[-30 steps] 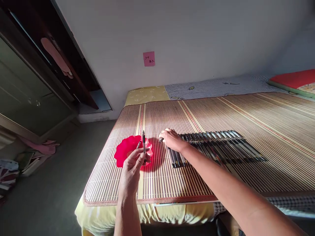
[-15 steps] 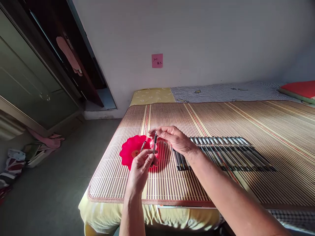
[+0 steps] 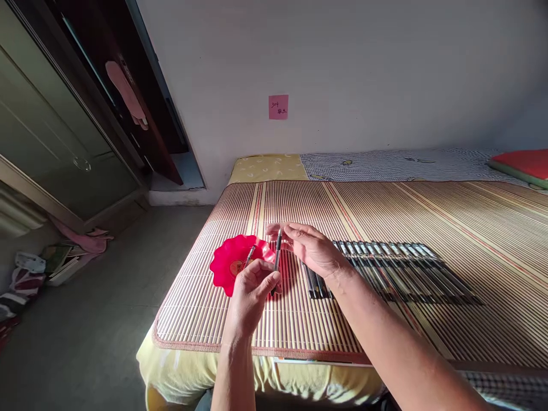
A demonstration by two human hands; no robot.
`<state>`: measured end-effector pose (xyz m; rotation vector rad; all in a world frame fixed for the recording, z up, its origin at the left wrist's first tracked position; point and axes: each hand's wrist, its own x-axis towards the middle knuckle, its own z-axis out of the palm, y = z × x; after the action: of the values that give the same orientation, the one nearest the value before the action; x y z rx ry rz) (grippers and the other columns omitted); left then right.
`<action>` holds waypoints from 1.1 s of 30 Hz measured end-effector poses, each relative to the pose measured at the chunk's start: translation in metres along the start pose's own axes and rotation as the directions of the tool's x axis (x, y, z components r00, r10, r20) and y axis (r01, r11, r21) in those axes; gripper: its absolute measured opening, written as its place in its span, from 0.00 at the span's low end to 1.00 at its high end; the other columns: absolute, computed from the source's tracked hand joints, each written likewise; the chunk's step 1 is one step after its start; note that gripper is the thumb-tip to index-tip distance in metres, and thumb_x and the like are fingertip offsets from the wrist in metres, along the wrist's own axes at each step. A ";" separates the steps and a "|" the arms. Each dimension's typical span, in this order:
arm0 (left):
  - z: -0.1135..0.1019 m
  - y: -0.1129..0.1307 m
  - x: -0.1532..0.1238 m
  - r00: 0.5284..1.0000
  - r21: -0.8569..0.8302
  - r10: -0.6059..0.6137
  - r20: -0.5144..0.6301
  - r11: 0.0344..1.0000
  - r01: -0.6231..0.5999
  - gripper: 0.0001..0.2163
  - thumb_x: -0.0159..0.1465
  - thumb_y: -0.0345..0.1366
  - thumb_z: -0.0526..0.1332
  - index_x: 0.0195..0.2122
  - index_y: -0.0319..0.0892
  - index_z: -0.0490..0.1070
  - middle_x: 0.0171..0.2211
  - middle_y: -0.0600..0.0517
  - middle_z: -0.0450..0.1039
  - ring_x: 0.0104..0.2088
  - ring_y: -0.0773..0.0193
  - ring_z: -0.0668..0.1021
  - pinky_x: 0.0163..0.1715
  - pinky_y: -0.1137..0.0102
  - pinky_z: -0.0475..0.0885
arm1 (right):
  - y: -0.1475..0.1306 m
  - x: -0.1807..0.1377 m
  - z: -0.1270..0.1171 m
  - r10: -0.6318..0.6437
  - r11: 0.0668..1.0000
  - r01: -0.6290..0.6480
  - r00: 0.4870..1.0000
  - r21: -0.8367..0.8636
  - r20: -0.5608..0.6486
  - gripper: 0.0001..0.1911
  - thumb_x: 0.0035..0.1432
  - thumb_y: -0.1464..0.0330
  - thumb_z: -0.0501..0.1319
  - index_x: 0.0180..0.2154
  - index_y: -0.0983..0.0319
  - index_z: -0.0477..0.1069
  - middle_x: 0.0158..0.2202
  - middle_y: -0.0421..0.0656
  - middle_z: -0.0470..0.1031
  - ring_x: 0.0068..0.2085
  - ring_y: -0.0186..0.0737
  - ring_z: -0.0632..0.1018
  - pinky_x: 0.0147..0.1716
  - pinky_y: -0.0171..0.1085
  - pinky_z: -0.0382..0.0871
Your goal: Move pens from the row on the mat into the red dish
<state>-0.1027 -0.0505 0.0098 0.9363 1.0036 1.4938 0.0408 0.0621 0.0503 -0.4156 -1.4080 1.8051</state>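
A clear-barrelled pen [image 3: 277, 260] stands nearly upright, its pointed tip at the top. My left hand [image 3: 252, 288] pinches it low between thumb and fingers. Beside the tip, my right hand [image 3: 310, 245] is curved with thumb and fingers apart; its fingers pass behind the tip, and I see nothing gripped in it. Behind my left hand sits a red scalloped plate [image 3: 220, 265] with a small pen part [image 3: 250, 252] on it. To the right, several similar pens [image 3: 398, 271] lie side by side in a row, partly hidden by my right forearm.
A striped bamboo mat [image 3: 201, 319] covers the bed, with yellow cloth [image 3: 188, 371] hanging at its front edge. A pink note [image 3: 278, 107] is on the wall. A red folded item [image 3: 522, 162] lies at the far right. Books [image 3: 68, 268] and cloth are at the left on the floor.
The pen and both hands have shifted slightly right. My right fingers have opened away from the pen's tip, which now shows more plainly.
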 end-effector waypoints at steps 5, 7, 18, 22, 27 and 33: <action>0.002 0.001 0.001 1.000 0.020 0.002 0.024 1.000 -0.002 0.14 0.60 0.43 0.75 0.32 0.40 0.74 0.26 0.56 0.72 0.26 0.70 0.74 0.29 0.75 0.71 | 0.001 0.001 -0.002 -0.016 1.000 0.015 0.999 -0.024 -0.045 0.13 0.56 0.56 0.73 0.39 0.55 0.84 0.44 0.44 0.82 0.48 0.43 0.78 0.57 0.46 0.69; 0.002 0.000 0.001 0.999 0.031 -0.006 0.039 1.000 0.005 0.14 0.60 0.43 0.75 0.33 0.40 0.74 0.26 0.56 0.72 0.26 0.70 0.75 0.29 0.74 0.71 | 0.002 0.002 -0.005 -0.008 0.999 0.004 0.996 -0.049 -0.087 0.13 0.52 0.55 0.76 0.35 0.56 0.83 0.39 0.42 0.82 0.44 0.41 0.78 0.57 0.46 0.68; 0.000 -0.005 0.001 0.998 0.047 -0.006 0.058 0.999 0.004 0.14 0.62 0.43 0.73 0.34 0.40 0.72 0.25 0.55 0.73 0.25 0.70 0.74 0.28 0.75 0.67 | -0.002 -0.006 -0.014 0.021 0.998 -0.023 0.999 -0.055 -0.034 0.15 0.57 0.53 0.73 0.40 0.55 0.84 0.47 0.45 0.82 0.50 0.45 0.78 0.57 0.47 0.68; 0.001 -0.005 0.001 0.999 0.072 -0.007 0.042 0.997 0.004 0.14 0.62 0.44 0.73 0.33 0.41 0.72 0.25 0.56 0.72 0.25 0.70 0.73 0.28 0.74 0.67 | 0.000 -0.006 -0.014 0.018 0.995 -0.028 0.994 -0.093 -0.109 0.15 0.53 0.54 0.75 0.36 0.56 0.83 0.40 0.42 0.81 0.45 0.42 0.78 0.57 0.47 0.67; 0.001 -0.006 0.001 0.999 0.299 0.050 -0.018 0.953 -0.043 0.10 0.62 0.41 0.72 0.35 0.41 0.75 0.28 0.54 0.75 0.29 0.65 0.76 0.32 0.70 0.71 | 0.004 -0.003 -0.014 0.013 0.991 -0.036 0.983 -0.126 -0.185 0.19 0.49 0.52 0.77 0.33 0.58 0.78 0.34 0.40 0.77 0.39 0.39 0.75 0.52 0.45 0.68; 0.007 -0.008 -0.001 0.864 0.825 0.490 -0.113 0.532 -0.194 0.05 0.68 0.35 0.63 0.37 0.44 0.78 0.34 0.51 0.80 0.34 0.58 0.80 0.40 0.62 0.71 | 0.012 0.005 -0.007 -0.067 0.966 -0.007 0.959 -0.260 -0.277 0.21 0.51 0.50 0.75 0.30 0.59 0.74 0.30 0.39 0.73 0.34 0.38 0.72 0.45 0.43 0.68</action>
<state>-0.0930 -0.0503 0.0044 1.6336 1.9300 1.5584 0.0377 0.0698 0.0377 -0.7539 -1.4379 1.4708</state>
